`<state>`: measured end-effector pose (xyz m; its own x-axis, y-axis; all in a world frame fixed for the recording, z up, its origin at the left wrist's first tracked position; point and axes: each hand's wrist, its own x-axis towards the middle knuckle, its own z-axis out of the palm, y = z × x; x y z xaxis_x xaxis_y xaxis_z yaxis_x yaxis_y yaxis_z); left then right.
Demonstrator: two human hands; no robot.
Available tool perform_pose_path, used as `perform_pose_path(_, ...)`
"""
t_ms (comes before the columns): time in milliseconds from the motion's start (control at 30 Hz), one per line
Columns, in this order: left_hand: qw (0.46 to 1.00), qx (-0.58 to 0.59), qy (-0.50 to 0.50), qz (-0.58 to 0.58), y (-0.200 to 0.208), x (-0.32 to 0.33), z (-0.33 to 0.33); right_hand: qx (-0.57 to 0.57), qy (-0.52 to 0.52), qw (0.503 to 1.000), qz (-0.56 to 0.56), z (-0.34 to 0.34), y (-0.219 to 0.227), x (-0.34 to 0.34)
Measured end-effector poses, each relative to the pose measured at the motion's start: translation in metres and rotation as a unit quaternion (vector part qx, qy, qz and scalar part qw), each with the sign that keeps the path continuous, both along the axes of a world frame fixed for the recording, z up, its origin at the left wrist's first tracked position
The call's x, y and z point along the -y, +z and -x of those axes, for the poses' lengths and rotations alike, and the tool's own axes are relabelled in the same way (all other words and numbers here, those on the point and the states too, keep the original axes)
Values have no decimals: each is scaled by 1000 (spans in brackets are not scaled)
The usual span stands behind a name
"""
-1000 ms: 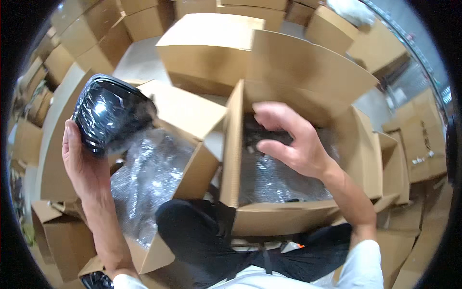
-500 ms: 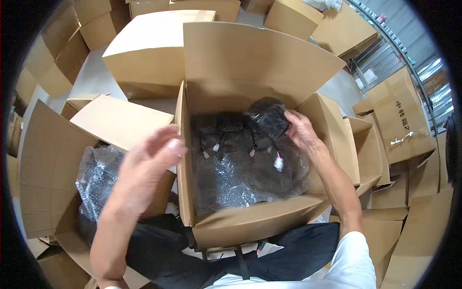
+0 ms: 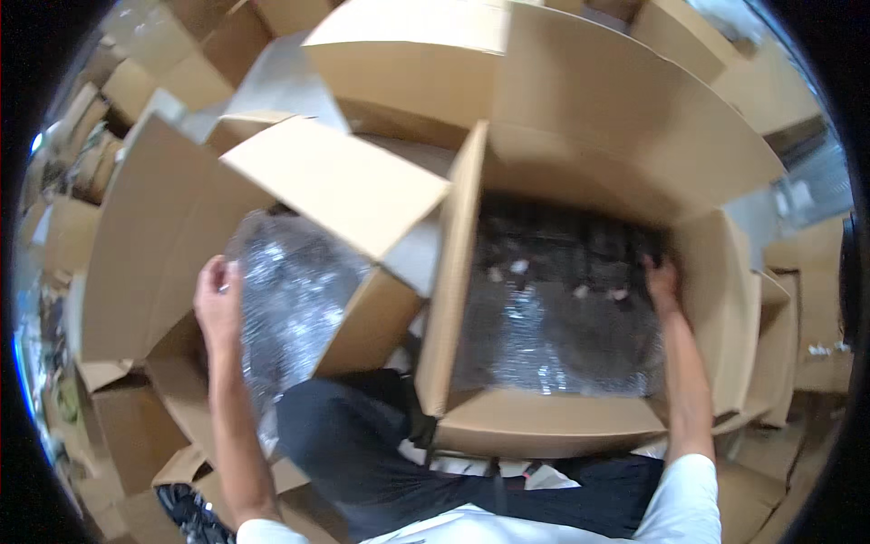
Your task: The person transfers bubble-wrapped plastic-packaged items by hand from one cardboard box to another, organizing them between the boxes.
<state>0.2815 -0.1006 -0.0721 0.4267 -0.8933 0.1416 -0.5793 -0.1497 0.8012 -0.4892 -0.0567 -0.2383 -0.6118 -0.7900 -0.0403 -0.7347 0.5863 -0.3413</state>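
In the open cardboard box on the right, my right hand reaches into the far right corner. Its fingers are around a black plastic-wrapped part, blurred and partly lost in shadow. Similar dark parts line the box's far side, with small pale connectors in front of them on a bubble wrap sheet. Over the open box at left, my left hand is closed at the edge of a crumpled bubble wrap sheet, seemingly pinching it.
A raised cardboard flap lies between the two boxes. Another large carton stands beyond them. More cartons crowd the right side. My dark-trousered legs are close to both boxes. A black shoe shows at lower left.
My view has swung left. My right hand has lowered the black wrapped part into the box's far right corner. My left hand has moved from the right box's wall to the left bubble wrap.
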Motion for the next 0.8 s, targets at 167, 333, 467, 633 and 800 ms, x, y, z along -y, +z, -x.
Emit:
perform_pose_path(167, 954, 235, -113, -148, -80, -46, -38, 25, 111, 994, -6, -24, 31, -9)
perform_pose_path(333, 985, 170, -33, -16, -74, -70, -73, 26, 309, 950, 28, -102, 91, -30)
perform_pose_path(467, 984, -75, -44, 156, 70, -48, -2, 203, 287, 936, 19, -183, 221, -61)
perform_pose_path(633, 929, -225, -238, 170, 186, -105, 146, 370, 513, 735, 245, -334, 319, -91)
perform_pose_path(800, 872, -210, -441, 40, 207, -169, 219, 346, 500, 672, 422, -356, 328, -130)
